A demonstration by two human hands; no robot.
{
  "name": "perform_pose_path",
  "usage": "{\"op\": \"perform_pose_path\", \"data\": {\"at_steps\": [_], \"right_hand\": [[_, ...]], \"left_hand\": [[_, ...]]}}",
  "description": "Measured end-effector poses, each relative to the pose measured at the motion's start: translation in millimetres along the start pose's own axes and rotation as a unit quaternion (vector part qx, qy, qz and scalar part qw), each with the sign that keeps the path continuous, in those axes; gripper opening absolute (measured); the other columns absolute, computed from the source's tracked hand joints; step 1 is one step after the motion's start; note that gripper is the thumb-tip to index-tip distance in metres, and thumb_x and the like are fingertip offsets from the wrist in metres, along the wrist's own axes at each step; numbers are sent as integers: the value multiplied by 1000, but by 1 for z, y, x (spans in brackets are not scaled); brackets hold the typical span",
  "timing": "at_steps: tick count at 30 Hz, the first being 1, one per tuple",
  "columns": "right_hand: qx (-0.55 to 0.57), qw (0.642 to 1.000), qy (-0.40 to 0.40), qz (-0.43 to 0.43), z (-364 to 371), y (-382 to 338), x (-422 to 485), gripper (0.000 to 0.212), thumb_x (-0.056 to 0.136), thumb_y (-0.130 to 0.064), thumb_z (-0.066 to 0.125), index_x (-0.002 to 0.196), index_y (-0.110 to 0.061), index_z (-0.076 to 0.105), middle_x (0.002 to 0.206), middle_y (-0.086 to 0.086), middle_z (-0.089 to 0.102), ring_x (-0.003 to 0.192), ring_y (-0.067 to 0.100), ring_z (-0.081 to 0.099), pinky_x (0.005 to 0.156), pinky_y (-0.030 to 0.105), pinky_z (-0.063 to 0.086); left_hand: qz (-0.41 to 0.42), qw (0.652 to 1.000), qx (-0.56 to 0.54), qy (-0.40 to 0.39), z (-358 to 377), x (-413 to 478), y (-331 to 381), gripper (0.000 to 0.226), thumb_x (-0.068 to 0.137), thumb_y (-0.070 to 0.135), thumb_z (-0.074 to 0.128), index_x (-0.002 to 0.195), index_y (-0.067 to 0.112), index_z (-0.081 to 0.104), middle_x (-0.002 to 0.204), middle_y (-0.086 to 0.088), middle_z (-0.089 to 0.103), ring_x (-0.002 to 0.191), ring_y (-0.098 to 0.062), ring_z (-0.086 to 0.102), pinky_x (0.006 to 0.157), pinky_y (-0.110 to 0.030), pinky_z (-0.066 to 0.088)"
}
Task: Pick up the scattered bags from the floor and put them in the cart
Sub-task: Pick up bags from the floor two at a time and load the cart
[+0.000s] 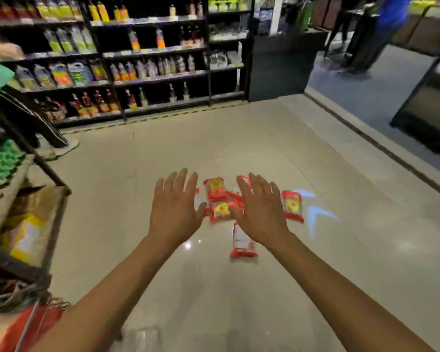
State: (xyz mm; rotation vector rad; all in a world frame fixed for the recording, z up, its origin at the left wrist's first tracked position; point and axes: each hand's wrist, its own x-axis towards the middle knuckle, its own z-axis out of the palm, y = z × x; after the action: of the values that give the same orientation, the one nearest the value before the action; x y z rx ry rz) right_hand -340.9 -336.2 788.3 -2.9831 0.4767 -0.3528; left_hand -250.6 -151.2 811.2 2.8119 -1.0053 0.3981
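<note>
Several red bags lie scattered on the pale shop floor ahead of me. One red bag sits between my hands, another with a yellow print lies just below it. A third bag rests to the right, and a red-and-white bag lies nearest me. My left hand and my right hand are both stretched out above the bags, palms down, fingers spread, holding nothing. My right hand hides part of the pile. No cart is clearly identifiable; a red frame with a metal bar shows at bottom left.
A rack of packaged goods stands close on the left. Dark shelves of bottles and pouches line the back. A person in blue stands far right by a counter. Blue arrow light marks lie on the floor.
</note>
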Motion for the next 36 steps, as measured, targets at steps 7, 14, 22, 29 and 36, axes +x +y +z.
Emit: {"op": "perform_pose_path", "data": {"at_steps": [7,14,22,29,36], "right_hand": [[29,996,-20,76,17,97,14,76,85,-60,38,146,-14,47,150,21,47,139,41,43,113,59,33],[53,990,-47,119,63,124,69,81,83,-62,29,145,-15,49,147,21,51,137,40,46,113,57,32],[25,978,-93,182,160,144,180,71,89,-56,48,146,-14,48,149,20,49,140,38,43,115,56,31],[11,942,-193,274,296,161,279,72,95,-55,43,156,-20,28,158,14,37,146,33,32,120,51,23],[63,897,-235,369,507,212,311,65,90,-53,59,141,-15,48,132,13,62,119,36,58,95,47,46]], "left_hand": [[68,996,-1,-56,45,73,73,75,84,48,71,146,10,50,154,-20,49,137,-44,49,114,-59,37],[96,992,1,-84,102,146,73,75,88,48,68,149,11,48,155,-18,48,139,-42,47,115,-59,35],[153,978,-2,-145,223,275,13,78,92,55,58,154,13,40,160,-17,41,147,-40,38,119,-58,29],[201,947,5,-249,380,395,-47,76,98,56,48,158,13,31,166,-18,29,152,-40,27,125,-57,16],[189,925,-12,-330,615,444,-76,78,96,54,52,158,14,28,163,-16,33,148,-39,32,121,-54,25]]}}
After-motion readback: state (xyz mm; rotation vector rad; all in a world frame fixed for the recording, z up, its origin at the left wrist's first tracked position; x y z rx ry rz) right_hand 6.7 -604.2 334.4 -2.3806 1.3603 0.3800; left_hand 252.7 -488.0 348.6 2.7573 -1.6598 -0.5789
